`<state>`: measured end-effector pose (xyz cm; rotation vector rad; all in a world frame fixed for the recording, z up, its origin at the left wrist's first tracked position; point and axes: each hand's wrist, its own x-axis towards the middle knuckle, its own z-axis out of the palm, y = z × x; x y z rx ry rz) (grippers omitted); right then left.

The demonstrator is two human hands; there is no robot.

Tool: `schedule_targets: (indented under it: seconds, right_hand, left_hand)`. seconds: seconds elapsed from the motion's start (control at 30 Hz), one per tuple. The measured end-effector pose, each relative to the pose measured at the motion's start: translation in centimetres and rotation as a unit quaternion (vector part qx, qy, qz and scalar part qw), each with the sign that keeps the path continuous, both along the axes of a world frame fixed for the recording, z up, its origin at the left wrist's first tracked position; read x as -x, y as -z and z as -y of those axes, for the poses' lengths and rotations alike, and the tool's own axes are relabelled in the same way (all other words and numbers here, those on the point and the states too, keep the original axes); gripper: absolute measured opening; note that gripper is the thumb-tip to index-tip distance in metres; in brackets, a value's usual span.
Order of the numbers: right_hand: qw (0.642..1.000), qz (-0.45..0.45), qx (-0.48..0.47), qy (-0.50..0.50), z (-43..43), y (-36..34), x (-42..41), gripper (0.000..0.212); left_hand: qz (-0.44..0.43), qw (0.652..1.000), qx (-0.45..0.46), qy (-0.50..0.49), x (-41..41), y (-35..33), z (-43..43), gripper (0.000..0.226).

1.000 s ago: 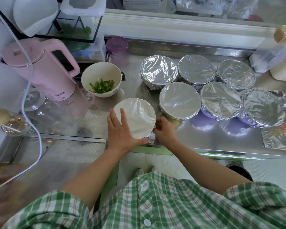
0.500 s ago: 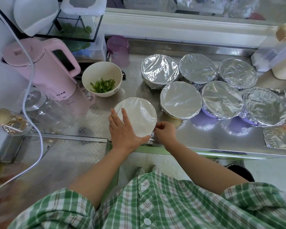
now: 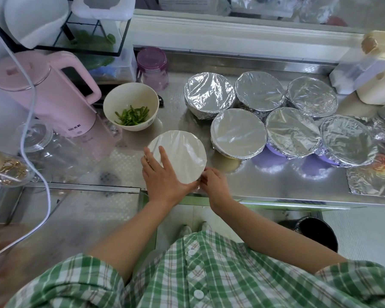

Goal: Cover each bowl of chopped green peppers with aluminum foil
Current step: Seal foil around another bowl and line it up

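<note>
A bowl with foil stretched over its top [image 3: 182, 152] stands near the front edge of the steel counter. My left hand [image 3: 162, 176] lies flat on the foil's near left side, fingers spread. At the bowl's near right rim, my right hand [image 3: 213, 185] pinches the foil edge with curled fingers. An uncovered cream bowl [image 3: 131, 106] holding chopped green peppers sits behind it to the left. Several foil-covered bowls [image 3: 238, 133] are grouped to the right.
A pink electric kettle [image 3: 47, 94] and its white cable [image 3: 31, 134] stand at the left, with a purple-lidded jar [image 3: 152, 65] behind the open bowl. A loose foil sheet [image 3: 371, 181] lies at the far right. The counter's front edge [image 3: 276, 200] runs just under my hands.
My left hand has slid slightly right over the foil. My right hand has moved along the rim toward the near side, still working the foil edge.
</note>
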<state>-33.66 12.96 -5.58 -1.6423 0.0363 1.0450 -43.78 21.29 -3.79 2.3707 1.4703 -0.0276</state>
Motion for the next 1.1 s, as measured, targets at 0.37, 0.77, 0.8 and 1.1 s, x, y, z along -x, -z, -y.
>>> schedule_targets:
  seconds: [0.37,0.77,0.8,1.1]
  right_hand:
    - [0.964,0.196,0.029,-0.178,-0.4,-0.2,-3.1,0.037]
    - [0.956,0.237,0.071,-0.161,-0.6,-0.5,-3.8,0.027]
    - [0.961,0.222,0.072,-0.146,-0.6,-0.5,-3.8,0.029]
    - [0.994,0.090,0.061,-0.013,-0.6,0.0,-2.2,0.011]
  left_hand:
    - [0.086,0.996,0.007,-0.025,2.5,0.5,-0.9,0.142]
    - [0.091,0.993,0.060,0.044,2.4,0.9,-1.6,0.152]
    - [0.091,0.993,0.059,0.044,2.3,0.9,-1.6,0.153]
    - [0.090,0.995,0.033,0.039,2.0,1.1,-1.3,0.150]
